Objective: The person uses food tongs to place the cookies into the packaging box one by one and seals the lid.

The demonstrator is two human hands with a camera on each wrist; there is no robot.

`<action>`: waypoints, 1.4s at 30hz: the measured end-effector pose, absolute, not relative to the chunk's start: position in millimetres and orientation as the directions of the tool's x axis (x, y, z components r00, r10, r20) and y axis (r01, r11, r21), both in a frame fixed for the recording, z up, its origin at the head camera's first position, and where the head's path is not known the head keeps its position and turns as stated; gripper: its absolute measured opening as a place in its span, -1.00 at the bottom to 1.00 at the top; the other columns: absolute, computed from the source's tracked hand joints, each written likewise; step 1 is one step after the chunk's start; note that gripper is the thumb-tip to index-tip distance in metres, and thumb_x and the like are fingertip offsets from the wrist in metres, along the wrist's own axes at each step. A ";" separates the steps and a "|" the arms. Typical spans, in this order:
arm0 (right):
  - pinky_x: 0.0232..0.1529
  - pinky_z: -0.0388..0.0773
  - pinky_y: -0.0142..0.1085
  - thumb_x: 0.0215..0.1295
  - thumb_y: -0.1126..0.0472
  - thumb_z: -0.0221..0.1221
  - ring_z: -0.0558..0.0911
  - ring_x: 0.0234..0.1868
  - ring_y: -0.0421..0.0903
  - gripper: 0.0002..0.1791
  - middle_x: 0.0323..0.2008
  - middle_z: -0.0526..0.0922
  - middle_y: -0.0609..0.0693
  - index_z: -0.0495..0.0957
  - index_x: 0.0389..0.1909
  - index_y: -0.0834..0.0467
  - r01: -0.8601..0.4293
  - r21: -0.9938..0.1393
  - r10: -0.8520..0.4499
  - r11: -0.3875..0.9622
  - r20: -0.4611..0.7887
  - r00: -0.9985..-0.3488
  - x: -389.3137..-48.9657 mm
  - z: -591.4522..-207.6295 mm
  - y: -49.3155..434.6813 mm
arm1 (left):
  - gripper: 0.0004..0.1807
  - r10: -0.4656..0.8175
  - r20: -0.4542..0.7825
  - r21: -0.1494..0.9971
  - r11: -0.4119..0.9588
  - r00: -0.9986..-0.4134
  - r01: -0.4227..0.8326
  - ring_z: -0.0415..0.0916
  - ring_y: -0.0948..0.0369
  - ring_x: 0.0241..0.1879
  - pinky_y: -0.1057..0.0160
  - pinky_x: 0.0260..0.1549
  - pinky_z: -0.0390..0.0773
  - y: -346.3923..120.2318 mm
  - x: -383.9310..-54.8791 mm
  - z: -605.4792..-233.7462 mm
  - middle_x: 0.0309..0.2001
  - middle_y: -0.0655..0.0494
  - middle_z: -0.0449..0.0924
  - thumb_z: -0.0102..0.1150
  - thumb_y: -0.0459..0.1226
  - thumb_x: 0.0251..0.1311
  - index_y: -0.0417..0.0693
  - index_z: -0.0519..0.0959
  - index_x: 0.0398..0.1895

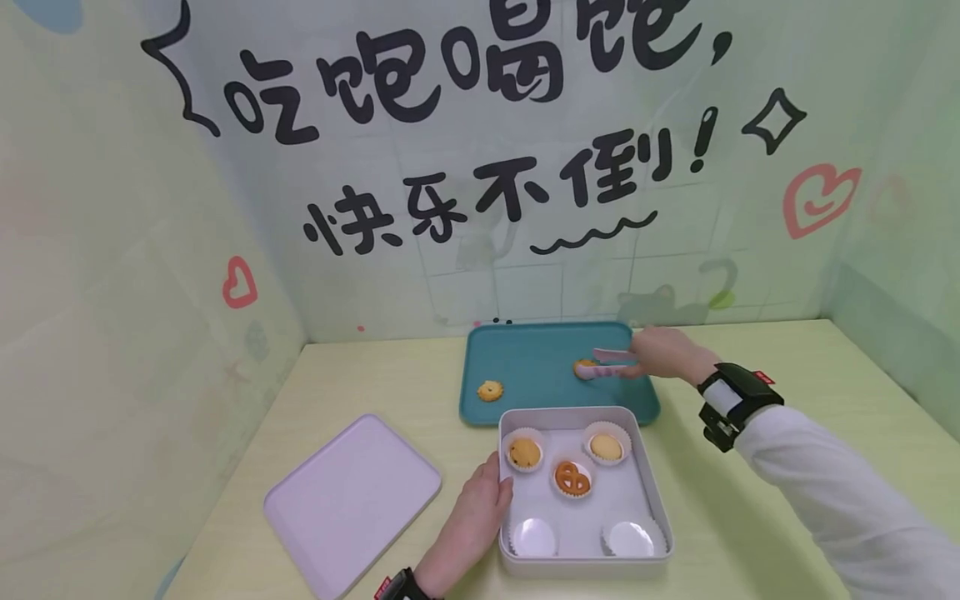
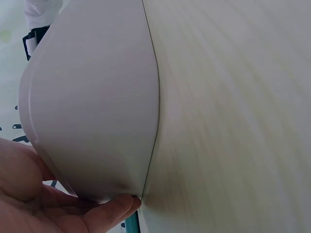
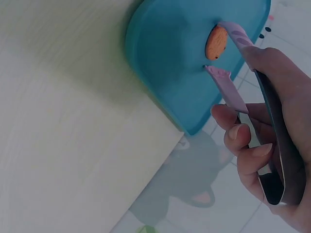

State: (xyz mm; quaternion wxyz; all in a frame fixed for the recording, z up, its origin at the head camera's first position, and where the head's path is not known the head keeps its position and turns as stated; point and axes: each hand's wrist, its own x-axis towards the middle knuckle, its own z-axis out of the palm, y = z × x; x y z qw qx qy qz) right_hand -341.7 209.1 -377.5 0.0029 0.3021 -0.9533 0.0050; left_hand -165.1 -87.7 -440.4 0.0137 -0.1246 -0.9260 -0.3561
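Observation:
My right hand point(image 1: 667, 352) holds a pair of tongs point(image 3: 276, 126) with pink tips and a dark metal body. The tong tips stand apart beside a round brown cookie point(image 3: 215, 42) on the teal tray point(image 1: 540, 342); one tip is close against it, though contact is unclear. A paler cookie point(image 1: 491, 391) lies at the tray's left. With my left hand point(image 1: 474, 508) I grip the left wall of a white box point(image 1: 585, 568), thumb at the rim. Inside it, paper cups hold a speckled cookie point(image 1: 524, 452), a pretzel point(image 1: 572, 479) and a pale cookie point(image 1: 606, 447).
Two paper cups at the box's front, a left cup point(image 1: 534, 537) and a right cup point(image 1: 632, 538), have nothing in them. A lilac tray point(image 1: 352, 500) lies on the table at left. The printed backdrop point(image 1: 465, 283) rises behind the teal tray.

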 end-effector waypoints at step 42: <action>-0.71 0.11 -0.40 0.06 0.08 0.28 0.20 -0.74 -0.25 -0.65 -0.77 0.15 -0.17 0.34 -0.73 0.07 -0.684 -0.049 -0.671 0.728 0.150 -0.726 -319.5 -351.4 217.2 | -0.54 0.220 0.107 0.661 0.713 -0.970 0.235 0.33 -0.19 0.00 -0.08 -0.07 0.37 -88.4 -166.5 -440.6 -0.02 -0.41 0.34 -0.08 -0.38 0.27 -0.57 0.20 0.14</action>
